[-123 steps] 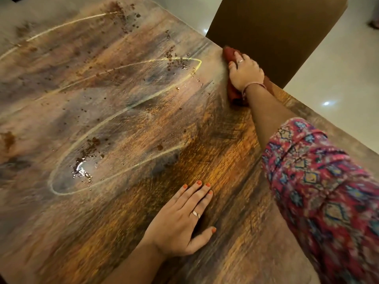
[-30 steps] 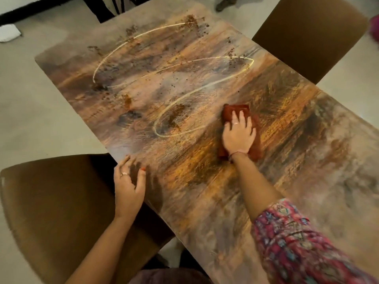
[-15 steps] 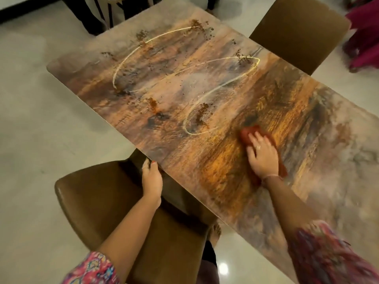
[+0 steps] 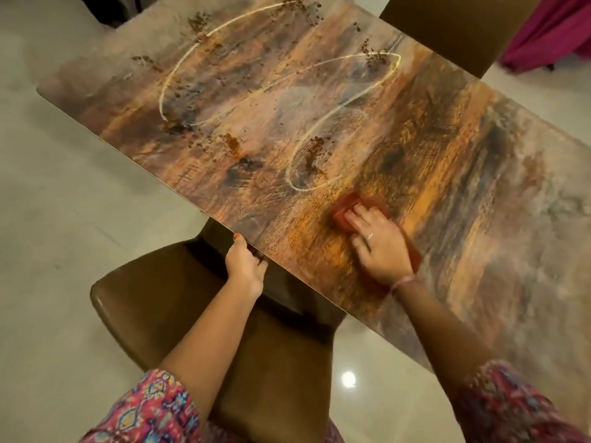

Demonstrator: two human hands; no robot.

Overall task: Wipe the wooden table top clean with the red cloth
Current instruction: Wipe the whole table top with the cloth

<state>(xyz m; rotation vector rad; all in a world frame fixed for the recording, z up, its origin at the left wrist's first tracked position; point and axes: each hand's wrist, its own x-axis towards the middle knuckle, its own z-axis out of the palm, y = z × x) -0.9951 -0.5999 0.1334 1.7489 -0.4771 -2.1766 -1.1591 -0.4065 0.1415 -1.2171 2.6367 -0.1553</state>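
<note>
The wooden table top [image 4: 463, 174] runs diagonally across the view, streaked brown and orange. My right hand [image 4: 379, 243] lies flat on the red cloth [image 4: 343, 209] near the table's near edge, pressing it down; most of the cloth is hidden under the palm. Just beyond the cloth, pale looping smear lines [image 4: 319, 129] and dark brown crumbs [image 4: 315, 156] cover the middle and far left of the top. My left hand [image 4: 244, 263] grips the near table edge, fingers curled under it.
A brown padded chair [image 4: 153, 308] stands under the near edge, below my left arm. Another brown chair [image 4: 454, 30] is at the far side. Pink fabric [image 4: 553, 36] shows at the top right. Pale glossy floor tiles [image 4: 64, 219] surround the table.
My right hand has slid the red cloth back toward the near edge and a little left. My left hand has left the table top and now holds the table edge.
</note>
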